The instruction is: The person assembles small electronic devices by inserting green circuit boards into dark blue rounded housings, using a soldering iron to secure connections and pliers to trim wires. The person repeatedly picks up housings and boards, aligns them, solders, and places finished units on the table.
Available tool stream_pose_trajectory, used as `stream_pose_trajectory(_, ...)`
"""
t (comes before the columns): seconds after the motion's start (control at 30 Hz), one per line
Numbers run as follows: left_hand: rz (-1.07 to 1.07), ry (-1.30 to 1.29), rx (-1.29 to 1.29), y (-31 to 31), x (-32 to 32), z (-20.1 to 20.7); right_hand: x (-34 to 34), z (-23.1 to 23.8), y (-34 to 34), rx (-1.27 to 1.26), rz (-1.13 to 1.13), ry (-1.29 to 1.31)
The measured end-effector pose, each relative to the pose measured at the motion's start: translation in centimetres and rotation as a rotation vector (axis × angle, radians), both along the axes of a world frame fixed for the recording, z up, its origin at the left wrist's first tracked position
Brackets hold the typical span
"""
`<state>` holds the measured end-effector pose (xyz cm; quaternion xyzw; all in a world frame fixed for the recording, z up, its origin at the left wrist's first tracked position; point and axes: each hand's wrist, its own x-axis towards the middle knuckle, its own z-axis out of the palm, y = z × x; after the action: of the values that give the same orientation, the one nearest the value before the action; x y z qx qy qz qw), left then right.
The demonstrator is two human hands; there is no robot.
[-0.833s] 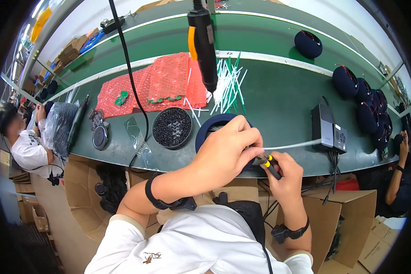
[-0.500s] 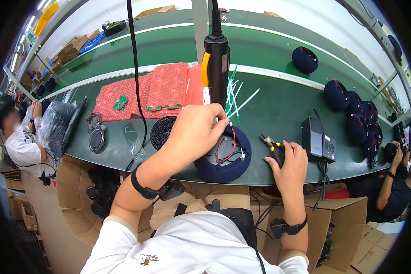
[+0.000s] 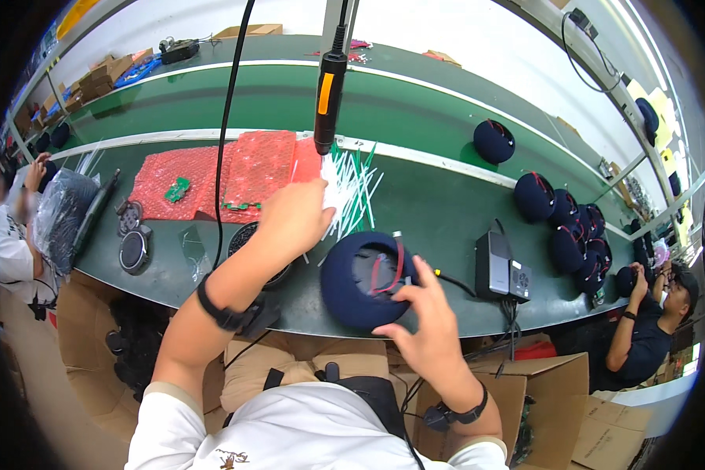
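My left hand [image 3: 296,213] reaches over the near left edge of a pile of thin white and green cable ties [image 3: 351,190]. Its thumb and forefinger are apart, with nothing visibly held. A round, navy fabric-covered shell [image 3: 343,291] sits near the table's front edge, its opening facing up. Red and dark wires show inside, and a short white-tipped piece sticks up at its rim. Against the shell's right side is my right hand [image 3: 429,325], fingers spread and gripping nothing. Behind that hand, the cutters [image 3: 438,272] show only a bit of yellow.
An electric screwdriver [image 3: 330,102] hangs above the cable ties. Red bubble wrap [image 3: 251,176] lies left, beside a round speaker part [image 3: 135,251]. A black box [image 3: 493,266] with cables stands right, before several navy shells [image 3: 568,243]. Co-workers [image 3: 638,333] sit at both sides.
My left hand has moved from above the shell to the cable ties. My right hand has left the cutters and come to the shell's right side. The whole view has shifted.
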<state>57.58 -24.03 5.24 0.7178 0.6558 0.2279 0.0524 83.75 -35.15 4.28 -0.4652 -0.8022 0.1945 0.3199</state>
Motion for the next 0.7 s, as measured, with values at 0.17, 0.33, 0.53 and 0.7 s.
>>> stream_pose_trajectory(0.17, -0.205, -0.361, 0.055, -8.6, -1.8, 0.5, 4.6, 2.5, 6.8, 0.015, -0.218, 0.129)
stream_pose_trajectory(0.33, -0.465, -0.382, -0.062, -13.6, -1.3, -6.5, 4.8, 2.8, 20.7, 0.214, -0.243, -0.139)
stream_pose_trajectory(0.53, -0.506, -0.431, 0.029, -13.9, -1.4, -8.1, -0.9, 0.5, 36.2, 0.273, -0.340, -0.256)
stream_pose_trajectory(0.7, -0.501, -0.352, 0.127, -13.9, -1.2, -9.9, -6.2, -3.0, 43.5, 0.262, -0.370, -0.258)
